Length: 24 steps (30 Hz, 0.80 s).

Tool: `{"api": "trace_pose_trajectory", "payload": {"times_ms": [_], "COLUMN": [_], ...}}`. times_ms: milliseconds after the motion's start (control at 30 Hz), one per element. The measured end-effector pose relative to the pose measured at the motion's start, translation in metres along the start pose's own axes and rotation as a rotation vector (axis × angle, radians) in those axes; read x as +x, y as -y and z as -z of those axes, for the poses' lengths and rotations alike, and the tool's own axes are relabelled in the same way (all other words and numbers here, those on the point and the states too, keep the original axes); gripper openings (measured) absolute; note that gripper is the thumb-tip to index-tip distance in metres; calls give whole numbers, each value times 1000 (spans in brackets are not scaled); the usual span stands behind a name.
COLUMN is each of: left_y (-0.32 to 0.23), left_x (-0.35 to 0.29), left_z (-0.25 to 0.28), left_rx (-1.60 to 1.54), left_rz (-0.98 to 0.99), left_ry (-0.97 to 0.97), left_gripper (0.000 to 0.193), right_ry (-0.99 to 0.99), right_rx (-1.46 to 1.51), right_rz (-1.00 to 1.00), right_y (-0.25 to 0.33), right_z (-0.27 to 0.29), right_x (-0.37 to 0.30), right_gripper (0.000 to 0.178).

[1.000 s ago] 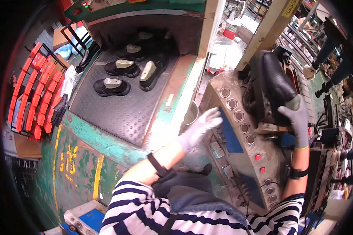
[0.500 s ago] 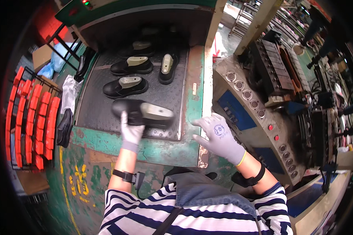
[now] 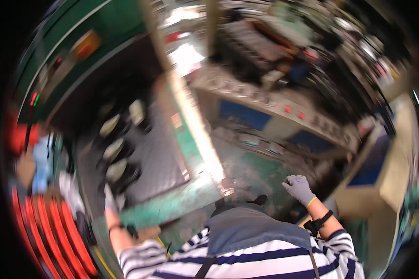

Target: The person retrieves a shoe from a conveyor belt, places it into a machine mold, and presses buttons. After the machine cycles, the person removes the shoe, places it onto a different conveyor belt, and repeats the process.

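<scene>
The view is smeared by motion. My left hand (image 3: 111, 201), in a pale glove, is over the near left part of the black bumpy bed, beside a dark shoe. Its fingers are too blurred to show whether they grip anything. Just beyond it, black shoes with pale grey-green lasts lie in a row: a near shoe (image 3: 118, 171), a middle shoe (image 3: 114, 149) and a farther shoe (image 3: 110, 125). Another shoe (image 3: 137, 112) stands lengthwise to their right. My right hand (image 3: 300, 188), gloved, hangs in the air well right of the bed, fingers loosely bent and apart, holding nothing visible.
A green metal frame (image 3: 191, 191) edges the bed, under a dark machine opening. Right of it stands a control panel (image 3: 256, 93) with dials and red buttons. An orange-red rack (image 3: 51, 232) is at the lower left, a beige cabinet (image 3: 365, 200) at the right.
The view has swung right, so the bed now appears farther left. My right hand has moved away from the bed's edge to the right. The shoe in my left hand no longer shows clearly.
</scene>
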State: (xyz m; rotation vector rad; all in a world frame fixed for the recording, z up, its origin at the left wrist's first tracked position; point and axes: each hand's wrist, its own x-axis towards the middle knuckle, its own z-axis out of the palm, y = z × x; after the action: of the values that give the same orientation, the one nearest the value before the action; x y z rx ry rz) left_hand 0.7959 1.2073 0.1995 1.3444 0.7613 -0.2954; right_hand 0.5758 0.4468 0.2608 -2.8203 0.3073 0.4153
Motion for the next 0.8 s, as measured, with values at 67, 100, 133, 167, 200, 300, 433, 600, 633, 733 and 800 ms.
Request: {"api": "trace_pose_trajectory", "payload": {"times_ms": [67,100,133,167,200,300,433,600,633,733,800], "left_y": [-30,-46,-57,-68,-74,-68,-2,242,298,453,538], "left_x": [10,10,1,-21,-50,-119,-231,-319,-363,-495,-530], "left_z": [-20,-55,-101,-146,-185,-293,-516,-704,-712,-733,-748], "left_rx": [323,329,347,355,363,405,879,1497,1707,2118,2026], "left_rz": [-26,-136,-261,-418,-575,-842,-234,-934,-312,-63,-327], "left_ry": [-58,-79,-121,-147,-141,184,788,2421,2098,2196,2447], "left_gripper": [59,58,57,56,55,51,44,42,43,48,46], "right_ry": [-9,12,36,66,106,134,-129,-410,-354,-341,-237], "right_rx": [13,63,125,170,225,461,717,844,918,926,967], "right_rz": [-222,-331,-447,-585,-703,-1044,-1567,-2146,-2285,-2534,-2736], "right_y": [-43,-61,-74,-81,-85,-87,-65,-49,-51,-37,-57], "right_z": [-34,-55,-79,-101,-119,-174,-255,-307,-309,-357,-351], "right_x": [-57,-88,-126,-158,-184,-258,-343,-396,-407,-463,-474], "right_gripper": [32,32,33,35,37,37,41,59,66,79,80]}}
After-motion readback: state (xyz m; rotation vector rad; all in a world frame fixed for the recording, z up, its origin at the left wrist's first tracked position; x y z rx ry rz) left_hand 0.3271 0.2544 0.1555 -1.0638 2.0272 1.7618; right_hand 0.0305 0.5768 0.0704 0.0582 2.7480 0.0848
